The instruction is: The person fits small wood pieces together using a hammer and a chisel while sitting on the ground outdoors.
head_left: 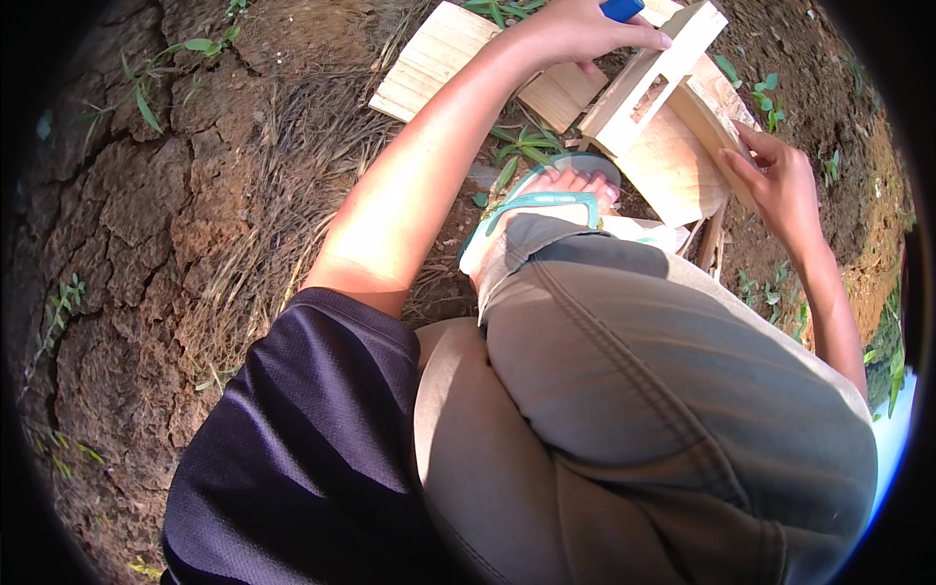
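Note:
My left hand (pixel 582 31) reaches in at the top, fingers bent, its thumb pressed against the edge of a slotted wooden piece (pixel 624 90). Just above that thumb pokes a blue object (pixel 622 9), cut off by the picture's edge; whether the hand also holds it is unclear. The slotted piece stands tilted against a pale wooden panel (pixel 678 161). On the right, my right hand (pixel 780 180) pinches the edge of a narrow wooden board (pixel 717 132) between thumb and fingers. This board stands on edge along the panel's right side.
A wide flat board (pixel 439 58) lies left of my left hand, beside a smaller wood piece (pixel 563 95). My foot in a green flip-flop (pixel 546 200) rests close to the panel. Wood strips (pixel 712 244) lie below it. Cracked soil (pixel 127 234) and dry straw (pixel 283 195) spread leftward.

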The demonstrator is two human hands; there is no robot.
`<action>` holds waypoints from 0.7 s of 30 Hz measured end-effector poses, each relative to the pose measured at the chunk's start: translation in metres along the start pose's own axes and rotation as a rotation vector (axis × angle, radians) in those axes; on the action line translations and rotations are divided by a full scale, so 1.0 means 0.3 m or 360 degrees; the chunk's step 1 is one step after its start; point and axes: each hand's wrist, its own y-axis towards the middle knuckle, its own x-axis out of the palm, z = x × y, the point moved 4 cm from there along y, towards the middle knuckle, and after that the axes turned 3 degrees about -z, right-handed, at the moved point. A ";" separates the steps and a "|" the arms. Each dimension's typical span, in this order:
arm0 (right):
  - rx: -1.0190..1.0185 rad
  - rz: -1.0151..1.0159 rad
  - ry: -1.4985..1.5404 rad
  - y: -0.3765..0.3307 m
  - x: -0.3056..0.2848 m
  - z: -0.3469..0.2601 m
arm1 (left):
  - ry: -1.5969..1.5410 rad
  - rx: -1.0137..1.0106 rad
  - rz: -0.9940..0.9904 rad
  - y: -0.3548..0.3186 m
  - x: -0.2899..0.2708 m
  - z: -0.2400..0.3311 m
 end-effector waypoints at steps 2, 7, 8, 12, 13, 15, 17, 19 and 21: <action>-0.0008 0.0002 0.0007 0.000 0.002 -0.002 | -0.0158 0.0054 0.0130 0.043 -0.066 -0.047; 0.0030 -0.0098 -0.0067 0.000 0.015 0.003 | -0.1083 -0.0001 0.0527 0.044 -0.296 -0.029; 0.0034 -0.0094 -0.0017 -0.002 0.009 -0.005 | -0.1075 0.0008 0.0574 0.043 -0.338 -0.034; 0.0040 -0.0078 0.0102 -0.006 0.002 -0.021 | -0.0827 -0.0013 0.0733 -0.011 -0.445 0.006; 0.0023 -0.0079 0.0106 0.000 0.005 -0.017 | -0.0728 -0.0030 0.0792 -0.034 -0.462 0.014; 0.0020 -0.0103 0.0140 0.007 0.009 0.002 | -0.0579 -0.0056 0.0660 -0.069 -0.467 0.026; 0.0021 -0.0093 0.0142 -0.001 0.007 0.011 | -0.0408 -0.0080 0.0380 -0.089 -0.466 0.044; -0.0033 -0.0056 0.0124 -0.011 -0.003 -0.006 | -0.0503 -0.0272 0.0512 -0.132 -0.468 0.026; -0.0066 -0.0114 0.0136 -0.002 -0.002 -0.018 | -0.0470 -0.0357 0.0430 -0.190 -0.485 0.039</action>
